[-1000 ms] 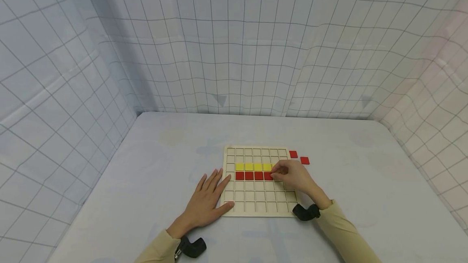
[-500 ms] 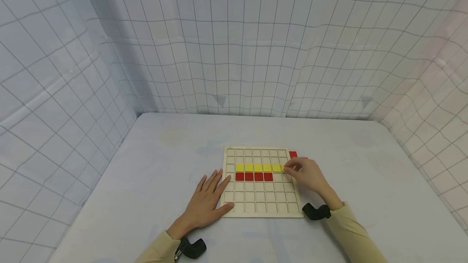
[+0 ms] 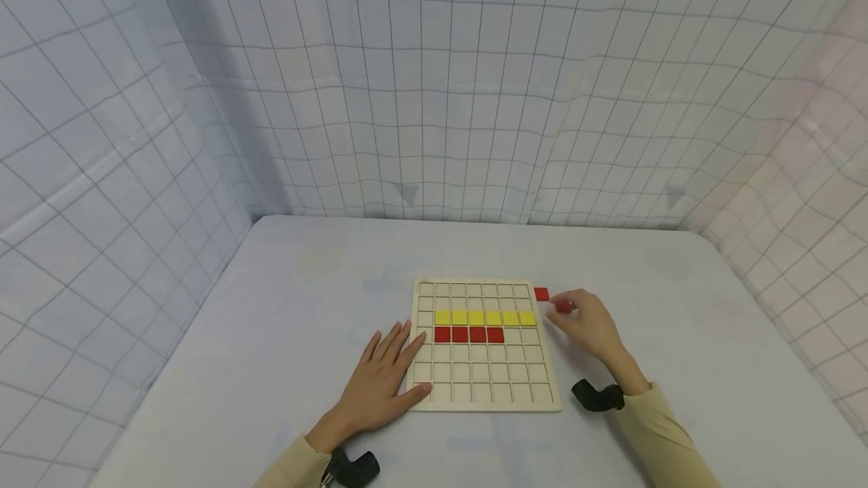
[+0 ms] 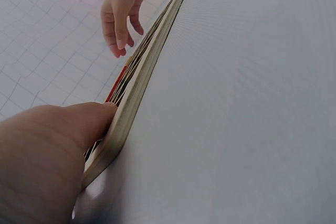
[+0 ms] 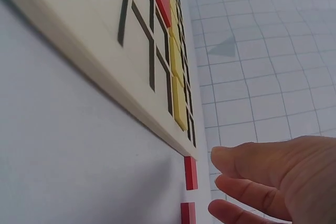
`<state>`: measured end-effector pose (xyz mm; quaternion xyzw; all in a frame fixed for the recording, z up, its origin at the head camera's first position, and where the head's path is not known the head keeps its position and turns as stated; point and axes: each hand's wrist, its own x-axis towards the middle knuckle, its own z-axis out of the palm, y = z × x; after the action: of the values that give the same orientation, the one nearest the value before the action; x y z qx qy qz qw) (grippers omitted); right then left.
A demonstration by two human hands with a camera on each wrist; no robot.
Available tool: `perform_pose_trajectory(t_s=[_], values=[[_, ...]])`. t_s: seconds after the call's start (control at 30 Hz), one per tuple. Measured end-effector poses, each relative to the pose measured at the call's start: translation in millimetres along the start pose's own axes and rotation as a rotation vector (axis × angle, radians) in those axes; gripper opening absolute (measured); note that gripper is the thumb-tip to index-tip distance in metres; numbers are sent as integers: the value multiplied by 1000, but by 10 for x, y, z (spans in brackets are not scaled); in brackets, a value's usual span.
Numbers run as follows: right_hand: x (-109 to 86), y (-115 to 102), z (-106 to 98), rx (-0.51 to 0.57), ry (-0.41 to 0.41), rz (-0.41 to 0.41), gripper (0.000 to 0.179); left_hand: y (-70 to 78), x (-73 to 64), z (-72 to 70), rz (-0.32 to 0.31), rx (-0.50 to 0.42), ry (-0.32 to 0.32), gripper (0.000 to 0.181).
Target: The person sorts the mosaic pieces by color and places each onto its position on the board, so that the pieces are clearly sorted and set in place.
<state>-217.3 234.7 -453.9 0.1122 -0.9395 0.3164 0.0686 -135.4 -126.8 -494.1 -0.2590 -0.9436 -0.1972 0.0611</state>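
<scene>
A pale wooden grid board [image 3: 484, 397] lies flat on the table. Several yellow tiles [image 3: 477, 318] form a row in it, and a shorter row of red tiles [image 3: 469, 334] sits just nearer. My left hand [image 3: 380, 390] rests with spread fingers on the board's left edge, its thumb [image 4: 92, 121] over the near corner. Off the right edge, my right hand [image 3: 588, 326] is over a loose red tile [image 3: 563, 307], thumb and fingers apart. The right wrist view shows a gap between those fingers and the tiles. A second loose red tile [image 5: 190, 172] lies against the board's far right corner.
A white table [image 3: 325, 269] surrounds the board. Grid-patterned white curtains [image 3: 475, 96] enclose it at the back and both sides. Dark wrist-worn cameras [image 3: 597, 396] sit at both sleeves.
My right hand has moved right, from the red row past the right end of the yellow row to the loose red tile. The yellow row now shows fully. My left hand stays put.
</scene>
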Motion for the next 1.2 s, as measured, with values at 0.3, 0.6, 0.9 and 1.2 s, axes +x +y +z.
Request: perform_pose_trajectory(t_s=[0.3, 0.6, 0.9, 1.2], values=[[-31, 46, -31, -21, -32, 39, 31, -8, -14, 4, 2, 6, -7, 75], [-4, 111, -38, -59, -37, 92, 36, 1, -6, 6, -1, 7, 2, 75], [17, 133, -54, -58, -50, 146, 30, 5, -8, 10, -4, 12, 3, 75], [51, 145, -65, -45, -22, 137, 25, -5, -7, 7, -6, 6, -6, 75]])
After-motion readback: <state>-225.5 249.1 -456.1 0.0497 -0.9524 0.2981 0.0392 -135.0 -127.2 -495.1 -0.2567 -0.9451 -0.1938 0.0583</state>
